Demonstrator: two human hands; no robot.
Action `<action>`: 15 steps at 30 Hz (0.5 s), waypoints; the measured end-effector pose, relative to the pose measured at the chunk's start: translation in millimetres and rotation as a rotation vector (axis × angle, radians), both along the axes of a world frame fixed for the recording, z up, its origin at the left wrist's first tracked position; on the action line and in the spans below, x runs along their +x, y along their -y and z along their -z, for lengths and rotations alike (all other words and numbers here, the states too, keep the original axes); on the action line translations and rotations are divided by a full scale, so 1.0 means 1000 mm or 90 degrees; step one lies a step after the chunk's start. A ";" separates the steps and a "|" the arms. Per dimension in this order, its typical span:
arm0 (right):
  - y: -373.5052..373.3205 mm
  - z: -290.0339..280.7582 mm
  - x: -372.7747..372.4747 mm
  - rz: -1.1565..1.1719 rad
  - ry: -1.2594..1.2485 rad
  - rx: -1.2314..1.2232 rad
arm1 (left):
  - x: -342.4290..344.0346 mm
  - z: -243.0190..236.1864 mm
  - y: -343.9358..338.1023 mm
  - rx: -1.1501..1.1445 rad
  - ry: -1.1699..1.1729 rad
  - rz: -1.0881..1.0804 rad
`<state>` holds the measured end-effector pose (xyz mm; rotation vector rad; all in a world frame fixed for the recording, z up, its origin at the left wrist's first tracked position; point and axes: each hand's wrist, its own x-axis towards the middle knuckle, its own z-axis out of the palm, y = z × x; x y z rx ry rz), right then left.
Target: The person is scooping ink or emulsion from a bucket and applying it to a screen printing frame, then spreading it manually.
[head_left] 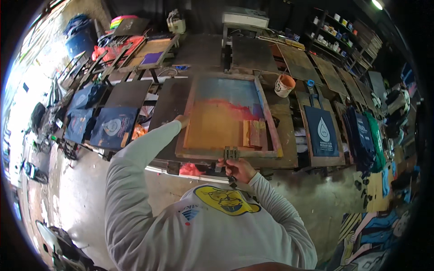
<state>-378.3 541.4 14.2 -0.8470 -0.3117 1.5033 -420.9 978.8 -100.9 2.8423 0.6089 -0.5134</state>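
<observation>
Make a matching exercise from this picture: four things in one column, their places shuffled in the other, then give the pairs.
Things:
1. left hand
2. right hand
3. orange-stained bucket
4. dark bag with straps

Places:
A. at the metal clamp on the near edge of the framed screen
B. flat on a board, right of the screen
C. at the screen's left side
D. near the screen's far right corner

Pairs: 1-C, 2-A, 3-D, 4-B
</observation>
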 end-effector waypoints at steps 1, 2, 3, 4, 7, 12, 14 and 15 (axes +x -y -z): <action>0.002 0.003 -0.001 -0.007 -0.001 -0.006 | 0.011 0.005 -0.010 -0.087 0.026 -0.061; 0.003 0.006 -0.001 -0.004 -0.006 -0.005 | 0.020 0.005 -0.017 -0.188 0.041 -0.154; 0.004 0.009 -0.001 0.012 -0.007 -0.024 | 0.028 0.000 -0.020 -0.220 0.053 -0.218; 0.003 0.013 -0.001 0.011 0.004 -0.011 | 0.039 -0.007 -0.019 -0.276 0.072 -0.358; 0.003 0.022 -0.004 0.016 0.004 -0.005 | 0.059 -0.032 -0.007 -0.337 0.150 -0.554; 0.012 0.031 -0.008 0.048 -0.015 -0.052 | 0.090 -0.038 -0.002 -0.334 0.296 -0.654; 0.014 0.037 -0.011 0.080 -0.042 -0.123 | 0.096 -0.029 -0.015 -0.458 0.340 -0.705; 0.012 0.042 -0.013 0.069 -0.051 -0.085 | 0.098 -0.021 -0.021 -0.452 0.342 -0.699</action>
